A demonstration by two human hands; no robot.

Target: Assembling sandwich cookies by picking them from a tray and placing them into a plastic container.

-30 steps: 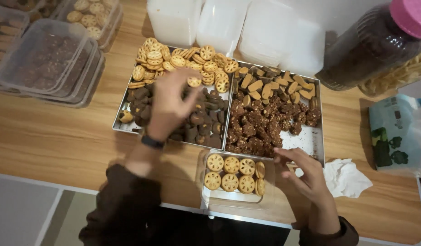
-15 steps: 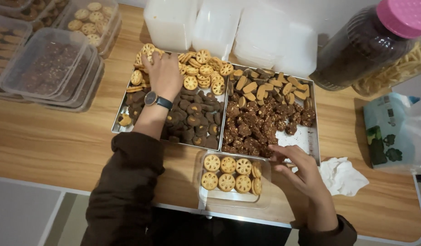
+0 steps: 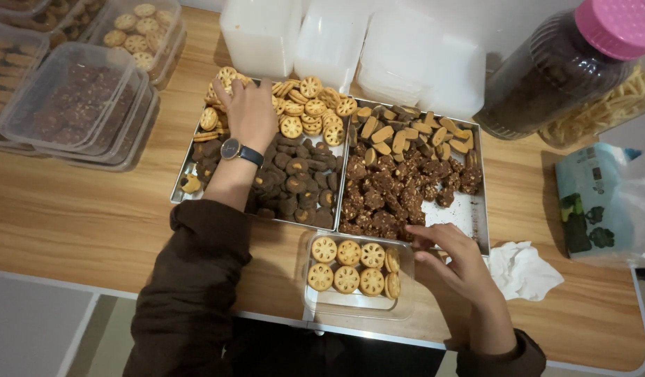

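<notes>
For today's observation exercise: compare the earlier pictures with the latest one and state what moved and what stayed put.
The left hand moved from the dark cookies in the middle of the left tray up to the round yellow cookies at its far end, where it now rests; whether it grips one cannot be told. The right hand stayed at the right edge of the clear box, whose cookie rows look unchanged. The trays and the pink-lidded jar kept their places.

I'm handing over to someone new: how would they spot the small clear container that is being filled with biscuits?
Start at the two metal trays of biscuits in the middle of the wooden table. Just in front of them, at the near table edge, lies a clear plastic container with the right hand at its right rim. Unlike the lidded stacked tubs far left, it is open, holding only two neat rows of round golden lattice biscuits.
</notes>
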